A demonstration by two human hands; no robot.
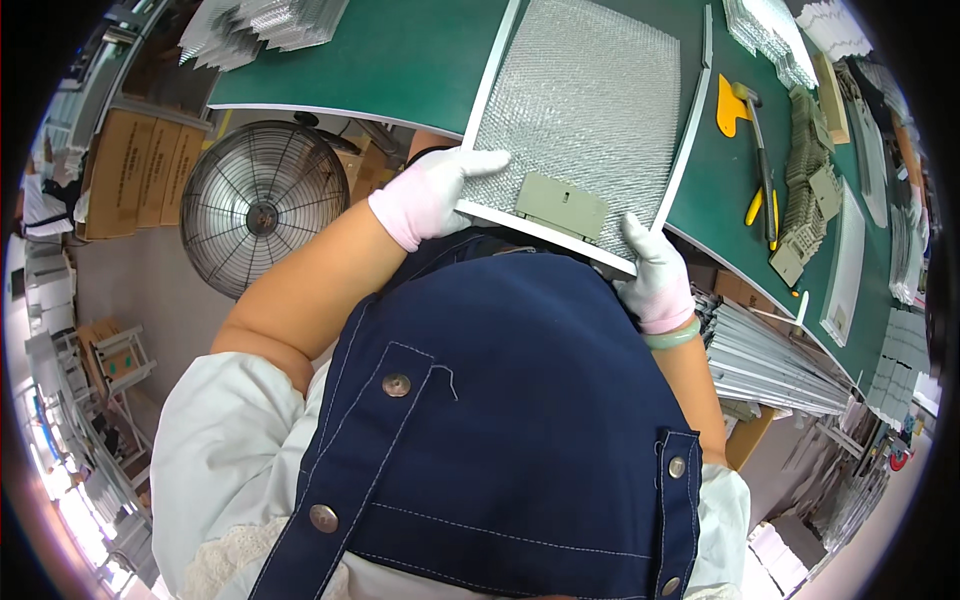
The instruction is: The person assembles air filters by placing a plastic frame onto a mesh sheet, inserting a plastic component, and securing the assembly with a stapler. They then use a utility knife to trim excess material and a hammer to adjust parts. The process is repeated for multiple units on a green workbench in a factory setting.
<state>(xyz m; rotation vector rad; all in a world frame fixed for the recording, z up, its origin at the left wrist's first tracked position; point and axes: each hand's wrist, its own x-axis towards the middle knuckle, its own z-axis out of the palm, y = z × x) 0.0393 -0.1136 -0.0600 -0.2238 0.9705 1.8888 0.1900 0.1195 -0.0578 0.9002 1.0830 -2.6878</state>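
A sheet of silver metal mesh (590, 90) lies in a pale metal frame (688, 135) at the near edge of the green table. On the frame's near side sits a flat grey-green piece (562, 205) with a small slot. My left hand (432, 195), in a white and pink glove, grips the near left corner, its thumb stretched over the mesh. At the near right corner, my gloved right hand (656, 275) holds the frame with its thumb up. The fingers of both hands are mostly hidden under the frame. The frame's right rail appears apart from the mesh.
Right of the frame lie a hammer (763, 150), a yellow scraper-like tool (732, 105) and a row of grey-green pieces (805, 195). Mesh stacks (765, 40) stand farther back. A large floor fan (262, 218) and cartons (140, 175) are left. Metal strips (770, 360) lie below the table's right side.
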